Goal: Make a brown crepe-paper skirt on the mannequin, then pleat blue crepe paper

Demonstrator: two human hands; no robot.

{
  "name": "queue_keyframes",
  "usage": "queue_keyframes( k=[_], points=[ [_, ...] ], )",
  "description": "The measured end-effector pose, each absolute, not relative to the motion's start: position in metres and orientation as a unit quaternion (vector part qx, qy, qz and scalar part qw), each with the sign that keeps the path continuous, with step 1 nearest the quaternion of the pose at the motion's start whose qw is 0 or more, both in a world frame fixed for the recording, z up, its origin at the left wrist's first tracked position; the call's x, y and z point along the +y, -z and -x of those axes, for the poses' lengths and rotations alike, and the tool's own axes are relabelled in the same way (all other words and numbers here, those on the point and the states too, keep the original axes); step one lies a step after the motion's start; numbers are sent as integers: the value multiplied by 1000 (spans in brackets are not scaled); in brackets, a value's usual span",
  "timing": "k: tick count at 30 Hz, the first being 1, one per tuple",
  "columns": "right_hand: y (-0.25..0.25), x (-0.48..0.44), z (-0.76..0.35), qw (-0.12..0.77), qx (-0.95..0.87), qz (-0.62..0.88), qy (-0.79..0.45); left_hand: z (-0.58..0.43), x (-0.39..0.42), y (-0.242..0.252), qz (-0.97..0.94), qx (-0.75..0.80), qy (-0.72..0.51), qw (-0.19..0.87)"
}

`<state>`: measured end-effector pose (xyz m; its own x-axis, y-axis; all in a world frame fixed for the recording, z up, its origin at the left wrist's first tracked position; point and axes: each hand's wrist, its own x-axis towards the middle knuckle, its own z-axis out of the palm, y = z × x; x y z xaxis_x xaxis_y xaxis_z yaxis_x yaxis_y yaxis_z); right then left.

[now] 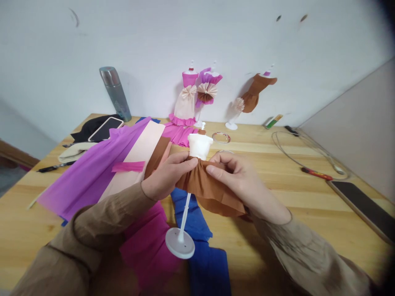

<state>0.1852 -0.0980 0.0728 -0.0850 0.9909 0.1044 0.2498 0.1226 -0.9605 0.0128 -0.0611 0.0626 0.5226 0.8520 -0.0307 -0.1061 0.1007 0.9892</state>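
A small white dress form [200, 147] on a thin stand tilts in front of me, its round base [180, 243] nearer to me than its torso. Brown crepe paper [210, 185] is gathered like a skirt around its waist. My left hand [169, 170] pinches the paper at the left of the waist, thumb on the gathers. On the right side my right hand [236, 176] grips the paper's top edge between thumb and fingers. The rear of the waist is hidden. A small brown band sits at the form's neck.
Purple crepe paper [92, 168], pink and blue sheets [208, 263] lie left and below. Dressed forms [187, 102] stand by the wall, with a flask [115, 94] at left. A phone [364, 209], cable [277, 148] and glue stick [274, 121] are at right.
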Motion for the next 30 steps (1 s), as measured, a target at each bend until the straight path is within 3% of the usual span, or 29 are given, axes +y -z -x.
queue_keyframes(
  k=[11, 19, 30],
  points=[
    [-71, -101, -181, 503, -547, 498, -447, -14, -64, -65, -601, 291, -358, 653],
    [-75, -104, -180, 499, -515, 480, -505, -13, -64, -66, -606, 258, -360, 661],
    [-75, -103, -180, 480, -608, 487, -402, -14, -65, -70, -624, 304, -338, 635]
  ],
)
